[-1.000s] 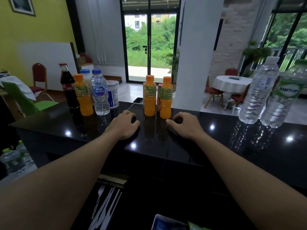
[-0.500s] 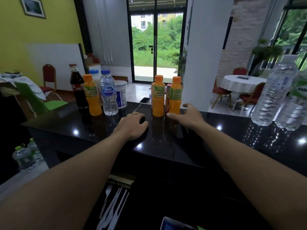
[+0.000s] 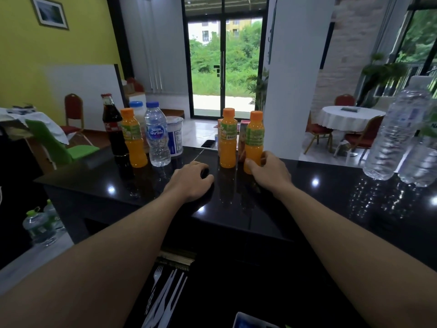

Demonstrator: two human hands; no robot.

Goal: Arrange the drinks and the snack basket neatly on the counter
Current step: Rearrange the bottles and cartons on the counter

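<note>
Head view. The right hand (image 3: 269,170) closes its grip on the right juice bottle (image 3: 254,136): thumb and fingers curl round the lower body, and the bottle stands upright on the glossy black table (image 3: 307,209). The left hand (image 3: 189,183) rests knuckles-up on the table just beside it, fingers loosely curled under and gripping nothing.

Just left of the gripped bottle stands the middle juice bottle (image 3: 227,138), apart from both hands. A pink carton (image 3: 241,138) stands behind the gap between the two bottles, close against them. A dark phone (image 3: 208,143) lies at the far edge of the table.

Well to the left stands a cluster: a cola bottle (image 3: 113,129), the left juice bottle (image 3: 133,140), a small water bottle (image 3: 157,138) and a white tub (image 3: 176,136), all close together, with a blue-capped pale bottle (image 3: 138,112) behind them. At the far right two large water bottles (image 3: 397,129) stand side by side.

All three juice bottles are capped and filled with orange liquid nearly to the neck. The cola bottle holds dark liquid and the water bottles clear liquid. What is in the tub cannot be seen.

Below the near edge of the table lies white plastic cutlery (image 3: 163,294).
</note>
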